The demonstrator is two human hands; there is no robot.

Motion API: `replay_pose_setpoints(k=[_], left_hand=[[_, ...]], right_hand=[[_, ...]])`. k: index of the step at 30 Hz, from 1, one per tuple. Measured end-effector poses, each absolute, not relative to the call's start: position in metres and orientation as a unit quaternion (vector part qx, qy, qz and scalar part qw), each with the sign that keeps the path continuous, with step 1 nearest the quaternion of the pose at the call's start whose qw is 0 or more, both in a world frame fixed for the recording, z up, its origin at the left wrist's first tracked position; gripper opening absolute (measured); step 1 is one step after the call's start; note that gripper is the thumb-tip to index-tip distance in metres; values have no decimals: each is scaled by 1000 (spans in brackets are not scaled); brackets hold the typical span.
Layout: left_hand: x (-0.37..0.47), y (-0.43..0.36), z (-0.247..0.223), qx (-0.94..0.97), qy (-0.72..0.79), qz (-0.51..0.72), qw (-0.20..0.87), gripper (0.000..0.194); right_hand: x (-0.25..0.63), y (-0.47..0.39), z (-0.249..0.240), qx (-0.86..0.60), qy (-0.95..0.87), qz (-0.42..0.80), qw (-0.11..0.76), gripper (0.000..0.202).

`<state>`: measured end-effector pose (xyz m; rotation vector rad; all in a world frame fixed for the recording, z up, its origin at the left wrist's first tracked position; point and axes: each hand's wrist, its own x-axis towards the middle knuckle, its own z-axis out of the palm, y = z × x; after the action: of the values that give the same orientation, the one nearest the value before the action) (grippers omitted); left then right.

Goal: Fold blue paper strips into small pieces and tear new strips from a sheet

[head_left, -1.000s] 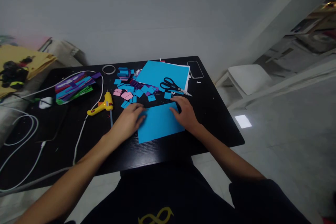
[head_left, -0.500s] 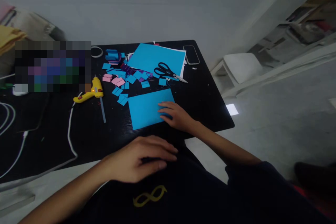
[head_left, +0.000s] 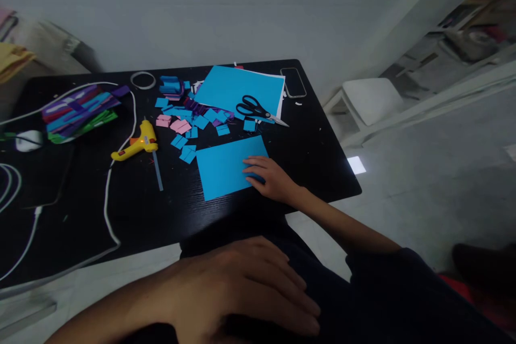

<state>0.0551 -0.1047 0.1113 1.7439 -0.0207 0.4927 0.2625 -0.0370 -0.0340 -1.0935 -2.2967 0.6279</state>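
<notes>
A blue sheet of paper lies flat near the front edge of the black table. On its right side rests my right hand, fingers stretched out and touching the paper. Closer to the camera, my left hand hangs in front of my body, over my dark clothes. Its fingers are extended and nothing shows in them; the thumb is partly hidden. Small folded blue paper pieces and pink ones lie beyond the sheet. Scissors with black handles rest on another blue sheet.
A yellow hot glue gun with a glue stick lies left of the paper, its white cord running over the table edge. Also there are a tape roll, bundled coloured strips, a phone and a white stool.
My left hand has moved down and toward the camera, away from the table edge. My right hand stays on the blue sheet.
</notes>
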Motion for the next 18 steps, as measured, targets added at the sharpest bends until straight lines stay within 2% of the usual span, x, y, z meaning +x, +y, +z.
replay_pose_setpoints(k=[6,9,13,15,18], left_hand=[[53,-112,109,764,10,269,587,16],[48,-110,109,836,76,265,474,7],[26,-90,97,897,289,273,193,19],[14,-78,82,885,399,208,122,27],[3,-64,49,883,444,127,89,35]], right_hand=[[262,-37,-38,-396,-844,231,277,22],[262,-38,-39,-394,-843,227,285,22],[262,-38,-35,-396,-848,228,269,24],[262,-38,-32,-392,-853,229,256,26],[263,-39,-28,-388,-862,226,235,30]])
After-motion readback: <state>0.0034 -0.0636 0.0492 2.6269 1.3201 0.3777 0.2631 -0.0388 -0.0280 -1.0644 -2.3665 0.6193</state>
